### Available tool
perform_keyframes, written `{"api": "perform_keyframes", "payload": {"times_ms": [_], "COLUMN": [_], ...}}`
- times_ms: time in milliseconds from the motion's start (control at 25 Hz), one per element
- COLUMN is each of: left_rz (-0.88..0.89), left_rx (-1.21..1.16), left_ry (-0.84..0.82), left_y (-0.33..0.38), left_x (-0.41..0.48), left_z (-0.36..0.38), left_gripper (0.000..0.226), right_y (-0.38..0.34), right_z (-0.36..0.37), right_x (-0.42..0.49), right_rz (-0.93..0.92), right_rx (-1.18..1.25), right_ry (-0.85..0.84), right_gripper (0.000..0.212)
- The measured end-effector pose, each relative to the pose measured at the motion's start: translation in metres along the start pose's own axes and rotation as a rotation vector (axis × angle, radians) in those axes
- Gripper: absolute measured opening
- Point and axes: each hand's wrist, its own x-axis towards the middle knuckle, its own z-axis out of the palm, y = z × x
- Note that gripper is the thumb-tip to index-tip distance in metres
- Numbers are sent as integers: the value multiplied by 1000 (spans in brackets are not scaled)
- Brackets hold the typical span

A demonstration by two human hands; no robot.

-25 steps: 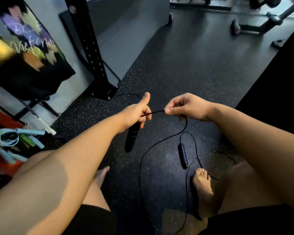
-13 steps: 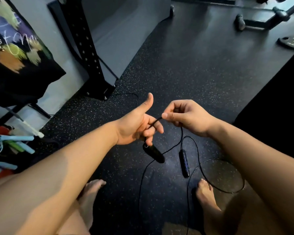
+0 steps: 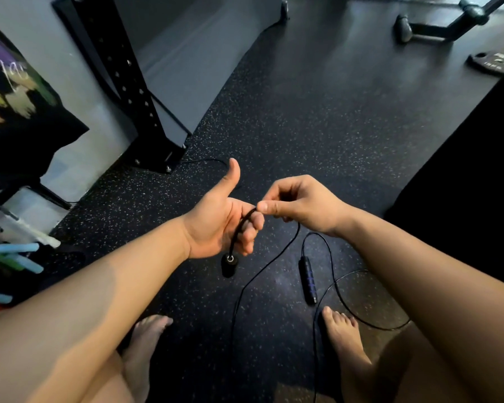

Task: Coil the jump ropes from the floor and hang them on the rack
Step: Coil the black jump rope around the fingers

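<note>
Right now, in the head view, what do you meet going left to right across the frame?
Blue foam tubes → left hand → right hand pinching the jump rope → weight plate.

On the black cloth point(image 3: 26, 123) at nine o'clock there is pale handwriting. Only a fragment like "Na" can be made out, and the rest is cut off by the frame edge or lost among the coloured daubs. The weight plate point(image 3: 492, 61) at two o'clock carries pale raised markings, but they are too blurred to read. The jump rope handle point(image 3: 308, 279) on the floor at five o'clock shows bluish marks with no legible letters.
</note>
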Motion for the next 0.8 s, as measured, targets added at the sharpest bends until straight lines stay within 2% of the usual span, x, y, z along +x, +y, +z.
{"api": "perform_keyframes", "payload": {"times_ms": [120, 240, 480, 640, 800], "left_rz": [62, 187, 367, 451, 506], "left_rx": [-94, -305, -463, -525, -531], "left_ry": [9, 3, -54, 25, 145], "left_y": [5, 9, 7, 11, 14], "left_x": [-1, -5, -6, -7, -3], "left_z": [1, 2, 3, 0, -10], "left_gripper": [101, 106, 120, 128, 131], "right_y": [5, 15, 30, 23, 5], "right_z": [-10, -8, 19, 30, 42], "right_x": [-4, -11, -21, -25, -26], "right_rz": [39, 111, 245, 261, 175], "right_rx": [10, 35, -198, -440, -609], "right_ry": [93, 141, 33, -85, -162], "right_gripper": [46, 51, 40, 32, 29]}}
